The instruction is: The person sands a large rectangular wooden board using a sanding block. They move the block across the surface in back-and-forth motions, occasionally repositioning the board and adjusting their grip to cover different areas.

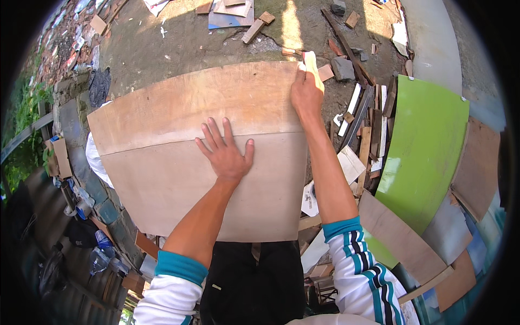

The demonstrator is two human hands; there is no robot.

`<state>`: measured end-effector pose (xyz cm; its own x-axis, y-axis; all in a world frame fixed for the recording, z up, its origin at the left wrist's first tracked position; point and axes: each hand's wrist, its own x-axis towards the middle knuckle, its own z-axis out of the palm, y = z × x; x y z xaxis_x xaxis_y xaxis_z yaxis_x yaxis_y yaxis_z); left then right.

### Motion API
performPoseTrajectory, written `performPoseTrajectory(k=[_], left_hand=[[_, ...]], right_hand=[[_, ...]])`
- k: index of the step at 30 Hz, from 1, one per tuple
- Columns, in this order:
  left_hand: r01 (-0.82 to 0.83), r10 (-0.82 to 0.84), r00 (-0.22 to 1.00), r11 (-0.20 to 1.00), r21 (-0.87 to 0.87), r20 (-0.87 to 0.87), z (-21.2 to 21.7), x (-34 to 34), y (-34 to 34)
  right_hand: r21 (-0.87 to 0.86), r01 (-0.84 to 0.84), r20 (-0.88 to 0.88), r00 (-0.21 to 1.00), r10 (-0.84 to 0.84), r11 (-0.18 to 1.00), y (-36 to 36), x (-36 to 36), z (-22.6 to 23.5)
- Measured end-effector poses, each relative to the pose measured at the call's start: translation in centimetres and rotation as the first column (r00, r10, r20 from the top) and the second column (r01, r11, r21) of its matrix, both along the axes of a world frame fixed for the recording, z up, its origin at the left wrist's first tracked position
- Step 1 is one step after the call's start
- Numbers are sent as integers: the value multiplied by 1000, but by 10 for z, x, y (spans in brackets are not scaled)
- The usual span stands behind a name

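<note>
While the left hand (227, 157) lies spread flat upon it, one plywood board (260, 189), central; right hand (307, 95) curled at its far right corner, what it pinches impossible to tell. Containers: black plastic bag (99, 88), crumpled, beyond the board's left edge; clear plastic bottle (99, 261), lower left, contents unclear. Surroundings: wood offcuts (363, 154), jumbled between board and green panel (428, 146), right.

The left sleeve (165, 295) is white with a broad teal cuff (182, 266); the right sleeve (346, 273) matches it, with teal and black stripes (377, 281) running lengthwise. Black trousers (254, 287) bear a small pale mark (216, 287). The left hand (227, 158) and right hand (307, 96) are bare.
</note>
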<state>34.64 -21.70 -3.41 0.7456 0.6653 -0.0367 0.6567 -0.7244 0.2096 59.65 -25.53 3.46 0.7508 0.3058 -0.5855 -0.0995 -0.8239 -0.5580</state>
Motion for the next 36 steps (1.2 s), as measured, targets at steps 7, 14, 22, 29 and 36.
performPoseTrajectory(k=[7, 14, 22, 29, 36], left_hand=[[-8, 9, 999, 1000, 23, -38, 2, -6, 4], [-167, 167, 985, 986, 0, 32, 10, 16, 6], [446, -453, 890, 889, 108, 55, 23, 167, 31], [761, -756, 479, 611, -219, -445, 25, 87, -157], [903, -968, 225, 249, -349, -111, 46, 49, -171]], right_hand=[[298, -167, 310, 948, 70, 940, -128, -109, -39], [71, 191, -193, 966, -174, 979, -254, -158, -17], [66, 337, -222, 923, -315, 939, -337, -213, -41], [113, 428, -198, 894, -402, 896, -355, -223, -32], [62, 570, -206, 810, -549, 819, -393, -241, -45]])
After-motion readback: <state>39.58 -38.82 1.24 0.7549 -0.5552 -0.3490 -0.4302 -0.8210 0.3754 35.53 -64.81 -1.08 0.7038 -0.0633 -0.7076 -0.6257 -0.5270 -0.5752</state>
